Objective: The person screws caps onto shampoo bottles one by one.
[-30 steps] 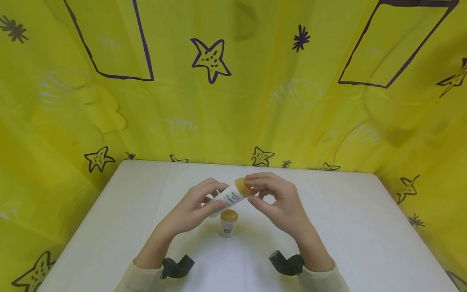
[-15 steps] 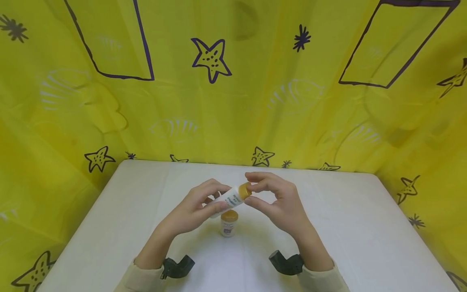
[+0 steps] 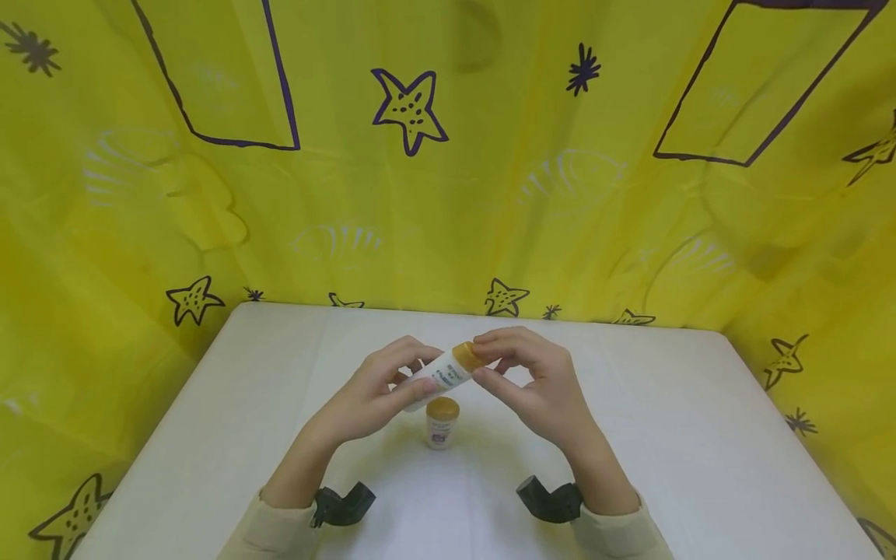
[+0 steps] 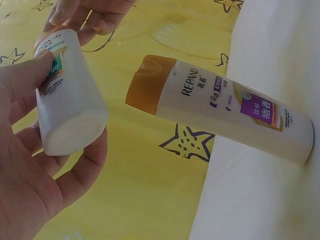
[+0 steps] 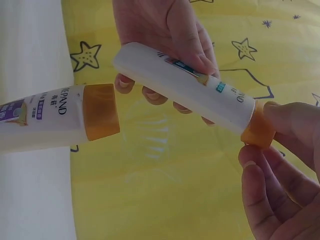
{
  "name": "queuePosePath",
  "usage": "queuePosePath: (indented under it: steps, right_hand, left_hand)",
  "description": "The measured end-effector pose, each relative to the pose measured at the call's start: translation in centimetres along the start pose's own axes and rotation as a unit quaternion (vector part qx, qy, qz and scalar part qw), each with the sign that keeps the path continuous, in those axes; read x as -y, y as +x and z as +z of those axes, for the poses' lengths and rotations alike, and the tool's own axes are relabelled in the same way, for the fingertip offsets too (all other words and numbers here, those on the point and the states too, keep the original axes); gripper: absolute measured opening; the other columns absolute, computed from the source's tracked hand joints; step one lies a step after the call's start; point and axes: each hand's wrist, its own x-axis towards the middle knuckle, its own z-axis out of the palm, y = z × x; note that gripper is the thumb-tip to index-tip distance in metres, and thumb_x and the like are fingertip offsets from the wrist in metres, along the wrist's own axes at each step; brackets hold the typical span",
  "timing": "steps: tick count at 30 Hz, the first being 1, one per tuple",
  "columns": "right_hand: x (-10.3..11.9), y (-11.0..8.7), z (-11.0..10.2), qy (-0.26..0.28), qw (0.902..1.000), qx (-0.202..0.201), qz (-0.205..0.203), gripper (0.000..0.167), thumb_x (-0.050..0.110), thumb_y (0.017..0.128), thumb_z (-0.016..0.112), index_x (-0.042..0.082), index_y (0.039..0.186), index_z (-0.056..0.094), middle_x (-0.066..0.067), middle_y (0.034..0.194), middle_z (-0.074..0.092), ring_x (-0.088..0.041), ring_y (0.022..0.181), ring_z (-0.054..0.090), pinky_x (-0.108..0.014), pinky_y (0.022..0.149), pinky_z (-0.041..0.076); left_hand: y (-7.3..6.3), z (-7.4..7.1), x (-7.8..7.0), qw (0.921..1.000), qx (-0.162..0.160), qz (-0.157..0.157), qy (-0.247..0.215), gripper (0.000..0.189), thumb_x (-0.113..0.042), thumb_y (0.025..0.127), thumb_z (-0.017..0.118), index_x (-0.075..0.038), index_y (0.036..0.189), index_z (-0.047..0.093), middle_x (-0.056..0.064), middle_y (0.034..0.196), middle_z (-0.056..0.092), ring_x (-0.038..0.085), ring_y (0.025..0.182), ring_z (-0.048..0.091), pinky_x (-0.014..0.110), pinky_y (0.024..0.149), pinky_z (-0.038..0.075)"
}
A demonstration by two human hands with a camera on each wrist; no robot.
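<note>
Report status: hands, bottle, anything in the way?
Left hand grips held bottle by its body. Right hand pinches its orange cap. Second bottle upright on table below, not touching.

Two white bottles with orange caps are in view: one held bottle (image 3: 442,375) raised over the table, and one standing bottle (image 3: 441,423) upright on the surface below it. Two hands are present, the left hand (image 3: 371,397) and the right hand (image 3: 539,385). There is one white table (image 3: 700,443), and two dark wrist mounts (image 3: 341,505) sit at the sleeves.
</note>
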Motion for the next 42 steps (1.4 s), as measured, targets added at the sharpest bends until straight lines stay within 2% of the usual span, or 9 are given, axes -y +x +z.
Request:
queuePosePath:
  steps: [9, 14, 21, 26, 33, 42]
  right_hand:
    - [0.06, 0.16, -0.01, 0.006, 0.9999, 0.008, -0.003, 0.026, -0.002, 0.081, 0.079, 0.007, 0.106, 0.074, -0.008, 0.114, 0.071, -0.017, 0.092, 0.068, -0.026, 0.069, 0.058]
    - [0.01, 0.04, -0.05, 0.000, 0.9998, 0.017, -0.011, 0.027, -0.004, 0.081, 0.078, 0.006, 0.106, 0.074, -0.009, 0.116, 0.069, -0.017, 0.092, 0.068, -0.027, 0.069, 0.059]
    - [0.09, 0.00, -0.11, -0.002, 0.9994, 0.029, -0.020, 0.027, -0.007, 0.082, 0.075, 0.008, 0.105, 0.074, -0.008, 0.116, 0.069, -0.016, 0.094, 0.068, -0.025, 0.073, 0.058]
    - [0.08, 0.02, -0.11, 0.000, 0.9995, 0.023, -0.022, 0.026, -0.004, 0.082, 0.076, 0.010, 0.104, 0.074, -0.006, 0.116, 0.069, -0.017, 0.099, 0.066, -0.025, 0.071, 0.057]
    - [0.32, -0.07, -0.06, -0.031, 0.9995, 0.009, -0.008, 0.025, 0.003, 0.082, 0.079, 0.015, 0.103, 0.075, 0.000, 0.117, 0.069, -0.017, 0.107, 0.064, -0.029, 0.079, 0.055]
    - [0.08, 0.02, -0.02, -0.021, 0.9996, 0.004, -0.019, 0.026, 0.002, 0.082, 0.079, 0.012, 0.105, 0.074, -0.004, 0.114, 0.070, -0.015, 0.100, 0.065, -0.025, 0.069, 0.056]
  left_hand:
    - [0.02, -0.09, 0.13, 1.0000, -0.001, -0.007, -0.006, 0.027, -0.015, 0.099, 0.063, -0.019, 0.125, 0.063, -0.002, 0.113, 0.063, 0.023, 0.098, 0.058, 0.036, 0.079, 0.057]
    - [-0.01, -0.14, 0.10, 0.9999, -0.002, -0.014, -0.006, 0.027, -0.016, 0.098, 0.064, -0.019, 0.125, 0.063, -0.003, 0.114, 0.063, 0.022, 0.099, 0.058, 0.037, 0.080, 0.057]
    - [-0.02, -0.06, 0.28, 0.9999, 0.004, -0.008, -0.005, 0.026, -0.015, 0.098, 0.063, -0.020, 0.124, 0.064, -0.003, 0.112, 0.063, 0.021, 0.098, 0.056, 0.038, 0.080, 0.057]
    - [-0.10, 0.12, 0.42, 1.0000, 0.005, -0.002, -0.006, 0.027, -0.014, 0.099, 0.063, -0.020, 0.125, 0.063, -0.003, 0.112, 0.063, 0.021, 0.097, 0.056, 0.036, 0.079, 0.057]
    - [-0.16, 0.46, 0.19, 0.9999, 0.006, 0.009, -0.004, 0.028, -0.014, 0.099, 0.063, -0.021, 0.126, 0.063, -0.004, 0.112, 0.063, 0.017, 0.097, 0.055, 0.033, 0.078, 0.056]
    - [-0.05, 0.49, 0.01, 0.9999, 0.009, 0.012, -0.002, 0.028, -0.015, 0.099, 0.063, -0.019, 0.126, 0.063, -0.003, 0.113, 0.063, 0.018, 0.097, 0.055, 0.032, 0.077, 0.056]
